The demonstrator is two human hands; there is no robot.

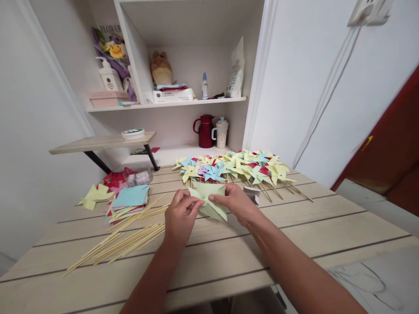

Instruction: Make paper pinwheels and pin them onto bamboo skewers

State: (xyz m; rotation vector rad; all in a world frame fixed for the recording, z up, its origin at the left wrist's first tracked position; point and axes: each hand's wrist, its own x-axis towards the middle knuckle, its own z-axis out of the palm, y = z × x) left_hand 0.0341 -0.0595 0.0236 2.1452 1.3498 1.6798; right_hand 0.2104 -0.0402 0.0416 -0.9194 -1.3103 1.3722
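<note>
A pale green paper pinwheel (209, 199), partly folded, lies low over the wooden surface (294, 244). Its pointed flaps splay outward, pinched at both sides

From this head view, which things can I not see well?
- Centre of the green paper pinwheel: covered by fingertips of left hand and right hand.
- Finished pinwheels: overlapping, uncountable.
- Shelf bottle: label too small.
- Wall socket: cut off at the top edge.
</note>
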